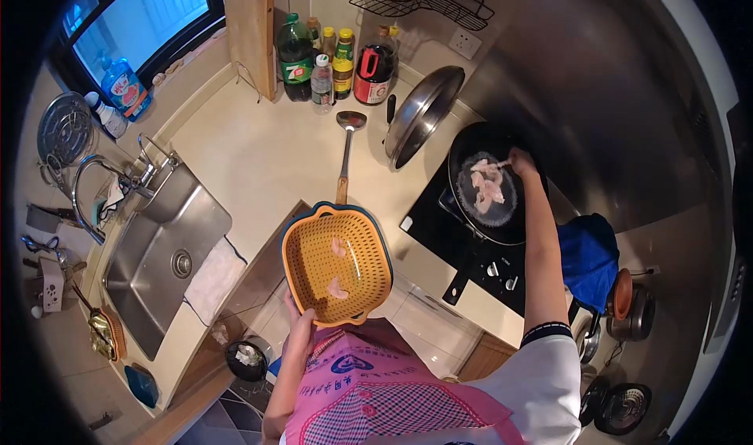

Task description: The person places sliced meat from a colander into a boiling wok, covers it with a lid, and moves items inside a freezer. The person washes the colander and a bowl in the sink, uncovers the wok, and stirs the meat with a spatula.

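Note:
My left hand [301,319] grips the near rim of a yellow perforated basket [361,245], which has a dark blue rim around it. Two small pieces of pale pink meat [337,288] lie inside. Over the black wok [514,221] on the stove, my right hand [522,163] has its fingers closed at the end of a strip of pale meat. More meat pieces [488,188] sit in bubbling liquid at the wok's middle.
A steel ladle [345,155] lies beyond the basket. The domed lid [427,116] leans left of the wok. Bottles [343,65] line the back wall. At left is the sink [157,257], with a white cloth [213,280] on its edge. The stove [439,237] has two knobs.

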The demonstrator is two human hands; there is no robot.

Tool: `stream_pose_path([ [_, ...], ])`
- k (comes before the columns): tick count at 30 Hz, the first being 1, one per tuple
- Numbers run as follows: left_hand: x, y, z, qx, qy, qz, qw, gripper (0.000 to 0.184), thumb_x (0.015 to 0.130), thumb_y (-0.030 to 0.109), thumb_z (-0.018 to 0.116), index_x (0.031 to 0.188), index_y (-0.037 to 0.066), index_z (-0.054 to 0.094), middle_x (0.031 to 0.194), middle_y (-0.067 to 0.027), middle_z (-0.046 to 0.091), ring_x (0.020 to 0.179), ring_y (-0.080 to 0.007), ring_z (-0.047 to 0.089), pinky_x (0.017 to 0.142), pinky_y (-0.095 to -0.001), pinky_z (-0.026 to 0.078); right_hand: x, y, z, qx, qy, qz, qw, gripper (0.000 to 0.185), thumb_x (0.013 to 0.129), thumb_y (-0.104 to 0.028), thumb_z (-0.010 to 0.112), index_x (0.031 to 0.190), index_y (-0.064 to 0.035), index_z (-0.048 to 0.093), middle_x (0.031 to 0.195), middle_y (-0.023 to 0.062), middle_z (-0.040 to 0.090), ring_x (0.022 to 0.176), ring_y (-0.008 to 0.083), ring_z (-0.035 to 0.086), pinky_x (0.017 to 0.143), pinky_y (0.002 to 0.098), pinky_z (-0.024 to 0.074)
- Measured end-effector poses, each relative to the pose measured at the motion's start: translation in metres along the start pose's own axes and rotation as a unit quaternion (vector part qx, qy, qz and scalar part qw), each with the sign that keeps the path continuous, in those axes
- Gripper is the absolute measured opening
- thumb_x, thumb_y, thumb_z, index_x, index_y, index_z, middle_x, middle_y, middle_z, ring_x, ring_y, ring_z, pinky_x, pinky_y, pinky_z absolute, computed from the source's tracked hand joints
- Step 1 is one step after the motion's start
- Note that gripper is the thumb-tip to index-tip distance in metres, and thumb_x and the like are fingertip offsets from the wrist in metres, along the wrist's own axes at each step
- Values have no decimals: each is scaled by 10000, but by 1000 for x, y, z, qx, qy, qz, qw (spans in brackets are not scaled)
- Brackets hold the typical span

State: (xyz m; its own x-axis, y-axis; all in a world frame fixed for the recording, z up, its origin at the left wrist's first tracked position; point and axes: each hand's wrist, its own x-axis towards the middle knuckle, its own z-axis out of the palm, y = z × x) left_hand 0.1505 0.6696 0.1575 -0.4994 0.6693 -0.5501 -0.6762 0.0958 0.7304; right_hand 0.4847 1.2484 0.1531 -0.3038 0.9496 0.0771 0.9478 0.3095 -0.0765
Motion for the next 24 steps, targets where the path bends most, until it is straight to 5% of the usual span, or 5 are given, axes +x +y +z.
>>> stream_pose_path([
  [8, -5, 5, 2, 12, -3, -2, 1000, 683, 638, -59, 374, 1252, 183, 201, 1074, -90, 374, 867, -190, 441, 654, -252, 421, -45, 5, -47, -41, -63, -12, 997, 177, 684, -229, 635, 778, -97, 564, 815, 141, 602, 795, 321, 578, 669, 393, 450],
  [14, -5, 5, 5, 25, -43, -21, 999, 700, 628, -51, 372, 1262, 183, 192, 1113, -95, 359, 946, -207, 423, 693, -269, 428, -88, -21, -104, -22, -7, -98, 995, 174, 680, -178, 641, 728, -52, 532, 691, 120, 581, 681, 304, 569, 587, 379, 430],
  [24, -6, 2, 0, 33, -97, -13, 995, 704, 616, -43, 373, 1268, 152, 195, 1155, -98, 347, 1058, -226, 386, 820, -279, 395, -137, -42, -137, -32, -116, -71, 990, 127, 656, -162, 621, 753, -92, 578, 738, 115, 613, 747, 286, 590, 634, 379, 454],
])
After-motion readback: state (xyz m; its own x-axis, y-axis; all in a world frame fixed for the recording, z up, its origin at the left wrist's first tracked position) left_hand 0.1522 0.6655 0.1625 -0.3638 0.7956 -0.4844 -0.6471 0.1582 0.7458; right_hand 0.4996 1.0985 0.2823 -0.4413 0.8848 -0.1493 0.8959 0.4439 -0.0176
